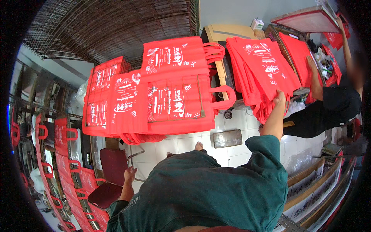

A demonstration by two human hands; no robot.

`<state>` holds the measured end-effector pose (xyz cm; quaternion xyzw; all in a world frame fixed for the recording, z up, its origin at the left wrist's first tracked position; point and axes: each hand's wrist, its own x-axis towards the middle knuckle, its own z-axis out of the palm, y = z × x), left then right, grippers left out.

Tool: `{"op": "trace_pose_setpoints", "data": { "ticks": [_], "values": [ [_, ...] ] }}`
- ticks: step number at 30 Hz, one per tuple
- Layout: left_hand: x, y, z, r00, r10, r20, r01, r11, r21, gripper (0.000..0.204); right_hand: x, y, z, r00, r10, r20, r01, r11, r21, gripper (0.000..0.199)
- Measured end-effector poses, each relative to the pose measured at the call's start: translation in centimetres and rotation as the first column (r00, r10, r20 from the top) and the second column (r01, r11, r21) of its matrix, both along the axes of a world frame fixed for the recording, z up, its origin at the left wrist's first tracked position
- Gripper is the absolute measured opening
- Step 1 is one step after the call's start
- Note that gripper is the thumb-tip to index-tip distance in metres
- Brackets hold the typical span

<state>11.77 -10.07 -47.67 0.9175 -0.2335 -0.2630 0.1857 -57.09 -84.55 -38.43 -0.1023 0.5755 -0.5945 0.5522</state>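
My right hand [279,99] is stretched out to the right, its fingers closed on the lower edge of a red printed tote bag [266,62]. That bag lies on top of a fanned pile of similar bags. Down by my left side, my left hand [130,174] hangs beside a dark red chair [112,164], fingers loosely apart and holding nothing. In front of me, more red bags with white print [174,58] lie spread in overlapping piles. A wire rack [202,113] rests across some of them.
At the right a co-worker in black [340,102] has one hand on a red bag and the other at a raised printing frame [305,20]. A small metal stool [227,138] stands on the tiled floor. Bags hang on racks [63,150] at left; wooden-edged frames [309,181] stand lower right.
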Motion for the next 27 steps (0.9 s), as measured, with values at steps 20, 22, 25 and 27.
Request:
{"op": "trace_pose_setpoints", "data": {
  "ticks": [20,22,25,27],
  "values": [
    [-15.1,-50.1,40.6,0.655,-0.519,0.548,0.716,0.198,-0.669,0.087,14.5,13.1,51.4,-0.575,0.040,-0.817,-0.680,0.532,0.504,0.047],
    [-14.5,-51.8,40.7,0.672,-0.483,0.562,0.722,0.259,-0.641,0.097,18.0,14.8,52.1,-0.637,-0.059,-0.769,-0.672,0.531,0.517,0.043],
    [-16.3,-55.5,41.6,0.695,-0.625,0.355,0.572,0.182,-0.800,0.093,18.8,18.6,55.7,-0.774,-0.088,-0.627,-0.559,0.560,0.611,0.030],
    [-15.8,-56.3,42.0,0.596,-0.740,0.312,0.553,0.096,-0.828,0.086,19.2,19.6,55.7,-0.678,-0.137,-0.722,-0.669,0.522,0.530,0.032]
  ]
}}
